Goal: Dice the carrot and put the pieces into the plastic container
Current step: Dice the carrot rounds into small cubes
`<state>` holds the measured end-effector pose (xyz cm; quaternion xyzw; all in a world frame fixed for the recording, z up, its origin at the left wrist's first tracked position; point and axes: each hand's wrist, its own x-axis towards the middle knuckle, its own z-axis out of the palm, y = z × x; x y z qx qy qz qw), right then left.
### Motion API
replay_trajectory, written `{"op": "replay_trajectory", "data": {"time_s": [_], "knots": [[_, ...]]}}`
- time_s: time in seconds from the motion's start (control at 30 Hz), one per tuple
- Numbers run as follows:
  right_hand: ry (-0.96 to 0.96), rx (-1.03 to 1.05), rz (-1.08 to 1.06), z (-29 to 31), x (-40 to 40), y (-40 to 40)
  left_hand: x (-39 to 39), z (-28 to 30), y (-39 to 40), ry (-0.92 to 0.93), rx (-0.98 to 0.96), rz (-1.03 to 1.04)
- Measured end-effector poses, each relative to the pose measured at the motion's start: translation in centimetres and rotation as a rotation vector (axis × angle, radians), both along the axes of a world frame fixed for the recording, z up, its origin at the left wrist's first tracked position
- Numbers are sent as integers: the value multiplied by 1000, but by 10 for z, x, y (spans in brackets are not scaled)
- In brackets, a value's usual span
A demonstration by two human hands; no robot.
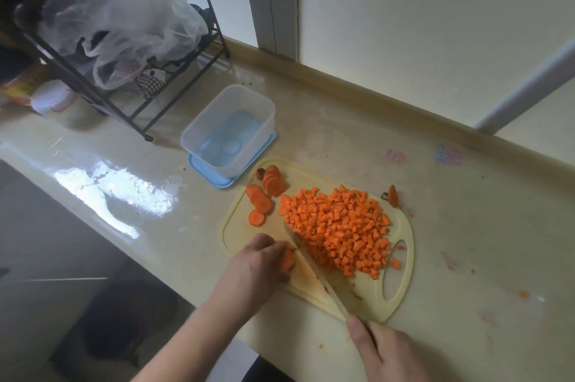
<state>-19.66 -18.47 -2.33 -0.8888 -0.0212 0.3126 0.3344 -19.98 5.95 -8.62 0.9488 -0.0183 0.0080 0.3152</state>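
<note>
A pale yellow cutting board (pixel 242 232) lies on the counter. A large heap of diced carrot (pixel 339 232) covers its middle. Several round carrot slices (pixel 264 195) lie at its far left corner. My left hand (pixel 261 260) holds a small stack of carrot slices (pixel 287 258) down on the board with curled fingers. My right hand (pixel 382 350) grips the handle of a knife (pixel 314 269), whose blade lies slanted just right of that stack. The clear plastic container (pixel 199 129) stands empty on its blue lid beyond the board.
A black wire rack (pixel 130 95) with plastic bags stands at the back left, a white jar (pixel 57 100) beside it. A carrot end (pixel 392 195) lies off the board's far right corner. Small carrot bits dot the counter. The counter's front edge runs along the left.
</note>
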Motion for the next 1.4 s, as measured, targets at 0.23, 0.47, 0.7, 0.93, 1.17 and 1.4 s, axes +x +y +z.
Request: {"op": "replay_trajectory", "data": {"time_s": [0.23,0.47,0.7,0.93,1.17,1.4], "knots": [[39,45,-86,-4,-2,15,-9,-6,-19,-102,140,196],[46,15,24,-7,8,9,-16,-10,-24,-127,165,233],[-42,57,132,-4,19,2,-17,-14,-32,-151,165,280],[-65,79,119,2,24,-7,-14,-19,-16,-263,141,217],[-18,70,140,4,18,-12,-18,-24,-11,-434,116,-64],[-17,-42,160,-7,12,-29,-20,-37,-16,-369,41,-101]]}}
